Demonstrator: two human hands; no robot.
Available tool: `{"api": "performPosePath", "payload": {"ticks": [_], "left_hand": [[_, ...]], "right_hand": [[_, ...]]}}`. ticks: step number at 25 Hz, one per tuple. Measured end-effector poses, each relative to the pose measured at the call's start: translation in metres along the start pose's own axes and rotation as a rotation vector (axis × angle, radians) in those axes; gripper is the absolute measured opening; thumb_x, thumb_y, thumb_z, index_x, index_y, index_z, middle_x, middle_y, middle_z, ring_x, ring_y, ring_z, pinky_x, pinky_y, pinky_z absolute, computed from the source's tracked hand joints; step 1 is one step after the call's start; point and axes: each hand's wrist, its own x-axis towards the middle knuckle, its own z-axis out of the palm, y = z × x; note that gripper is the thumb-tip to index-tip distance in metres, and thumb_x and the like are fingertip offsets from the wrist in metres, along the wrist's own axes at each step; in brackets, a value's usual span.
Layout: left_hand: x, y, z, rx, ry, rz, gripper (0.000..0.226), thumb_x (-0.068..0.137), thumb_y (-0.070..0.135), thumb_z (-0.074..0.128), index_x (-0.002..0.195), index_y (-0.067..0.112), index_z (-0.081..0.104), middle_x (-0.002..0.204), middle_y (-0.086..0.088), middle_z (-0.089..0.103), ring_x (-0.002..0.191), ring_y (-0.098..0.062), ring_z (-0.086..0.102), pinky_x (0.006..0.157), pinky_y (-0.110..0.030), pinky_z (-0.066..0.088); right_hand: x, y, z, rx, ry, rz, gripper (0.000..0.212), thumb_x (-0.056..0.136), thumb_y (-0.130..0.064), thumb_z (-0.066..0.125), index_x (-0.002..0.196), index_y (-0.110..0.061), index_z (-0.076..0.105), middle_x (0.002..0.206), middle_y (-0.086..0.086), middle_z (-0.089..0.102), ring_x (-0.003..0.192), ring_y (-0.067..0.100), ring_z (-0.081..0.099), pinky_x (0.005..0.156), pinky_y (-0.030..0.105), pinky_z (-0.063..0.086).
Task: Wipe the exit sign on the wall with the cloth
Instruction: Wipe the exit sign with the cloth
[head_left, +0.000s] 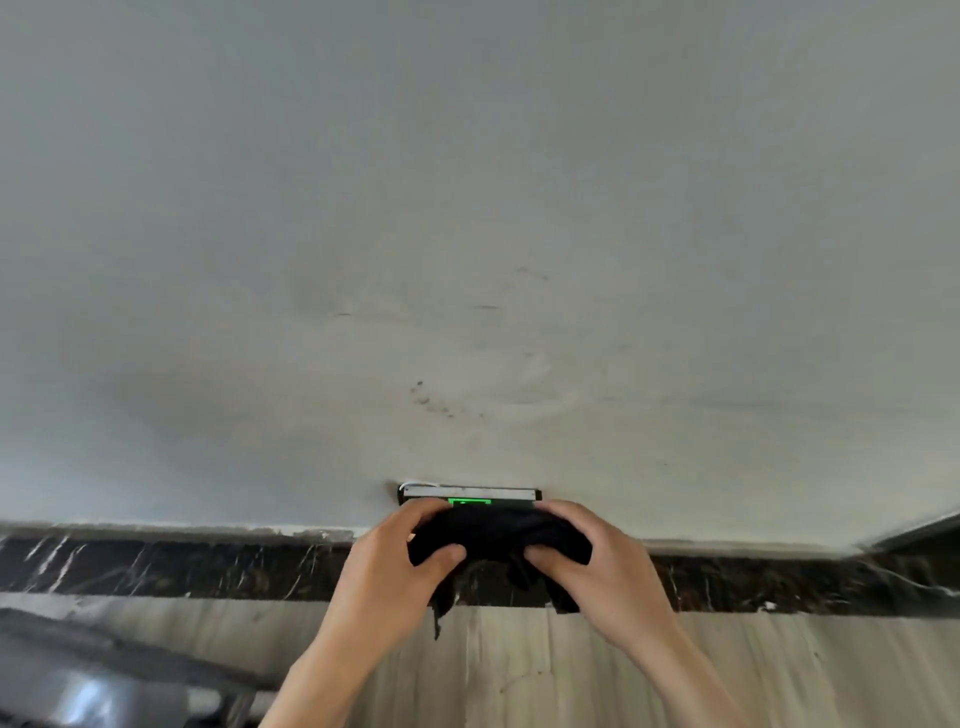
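Head view, left hand (395, 566) and right hand (592, 561) gripping black cloth (498, 535), pressed over exit sign (470, 496)

head view, close, down toward wall (467, 234)

Building corridor: low exit sign (470, 497), marble skirting (182, 569), tiled floor (519, 670).

No words or numbers can be read. Just above the two-handed grip on the cloth (498, 535), the exit sign (470, 498) shows only a thin lit green strip, perhaps the top edge of its pictogram; the cloth hides the rest.
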Motion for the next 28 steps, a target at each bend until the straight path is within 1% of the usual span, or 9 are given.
{"api": "performPosePath", "payload": {"ticks": [2,4,6,10,13,17,21,25,28], "left_hand": [[0.005,-0.003,0.018,-0.007,-0.011,-0.018,0.035,0.086,0.029,0.077,0.104,0.054,0.058,0.087,0.029,0.067,0.084,0.015,0.061,0.066,-0.003,0.042],[0.009,-0.012,0.035,-0.037,-0.014,-0.050,0.033,0.087,0.026,0.076,0.098,0.053,0.061,0.090,0.027,0.069,0.087,0.012,0.062,0.072,-0.007,0.045],[0.015,-0.031,0.055,-0.070,-0.026,-0.107,0.031,0.088,0.026,0.075,0.095,0.053,0.062,0.094,0.025,0.071,0.088,0.010,0.063,0.075,-0.015,0.052],[0.034,-0.081,0.107,-0.136,-0.032,-0.224,0.027,0.090,0.028,0.074,0.096,0.052,0.063,0.096,0.022,0.071,0.090,0.008,0.063,0.073,-0.014,0.050],[0.050,-0.122,0.148,-0.228,-0.009,-0.288,0.023,0.092,0.027,0.071,0.102,0.047,0.066,0.095,0.023,0.072,0.096,0.000,0.066,0.087,-0.032,0.057],[0.082,-0.185,0.201,-0.353,0.046,-0.331,0.031,0.099,0.021,0.061,0.096,0.052,0.067,0.098,0.026,0.073,0.091,0.003,0.068,0.083,-0.026,0.054],[0.111,-0.236,0.243,-0.545,0.040,-0.348,0.049,0.105,0.009,0.049,0.098,0.050,0.075,0.105,0.019,0.075,0.099,0.000,0.069,0.086,-0.026,0.053],[0.137,-0.273,0.277,-0.633,0.012,-0.274,0.053,0.104,0.002,0.049,0.099,0.047,0.077,0.105,0.010,0.077,0.098,-0.008,0.072,0.070,-0.020,0.058],[0.154,-0.297,0.298,-0.638,-0.006,-0.234,0.054,0.104,-0.003,0.047,0.098,0.039,0.080,0.103,0.006,0.078,0.099,-0.013,0.072,0.079,-0.033,0.062]], "right_hand": [[0.000,0.020,0.001,0.009,0.022,0.057,0.027,0.075,-0.038,0.072,0.097,-0.051,0.062,0.093,-0.028,0.069,0.091,-0.010,0.059,0.074,0.011,0.042],[0.002,0.038,0.008,0.045,0.024,0.114,0.024,0.075,-0.036,0.072,0.090,-0.050,0.061,0.092,-0.023,0.068,0.090,-0.011,0.058,0.071,0.011,0.042],[0.007,0.062,0.023,0.079,0.011,0.162,0.022,0.075,-0.036,0.072,0.088,-0.049,0.058,0.092,-0.021,0.067,0.088,-0.014,0.056,0.067,0.009,0.042],[0.025,0.119,0.070,0.161,0.005,0.282,0.019,0.080,-0.043,0.067,0.094,-0.045,0.055,0.091,-0.020,0.067,0.085,-0.017,0.055,0.064,0.011,0.042],[0.042,0.163,0.108,0.251,0.031,0.343,0.021,0.083,-0.042,0.065,0.101,-0.045,0.054,0.093,-0.025,0.066,0.087,-0.017,0.055,0.066,0.012,0.042],[0.074,0.222,0.160,0.274,0.059,0.309,0.036,0.084,-0.043,0.060,0.115,-0.059,0.049,0.105,-0.048,0.054,0.098,-0.023,0.049,0.077,0.013,0.041],[0.107,0.272,0.204,0.342,0.076,0.262,0.033,0.083,-0.041,0.058,0.112,-0.057,0.055,0.109,-0.040,0.059,0.103,-0.017,0.052,0.086,0.021,0.044],[0.136,0.317,0.243,0.459,0.072,0.205,0.048,0.072,-0.057,0.059,0.120,-0.054,0.054,0.118,-0.029,0.063,0.109,-0.011,0.054,0.092,0.025,0.046],[0.155,0.342,0.266,0.508,0.081,0.142,0.052,0.067,-0.058,0.064,0.118,-0.050,0.058,0.114,-0.024,0.066,0.107,-0.002,0.060,0.089,0.033,0.053]]}}
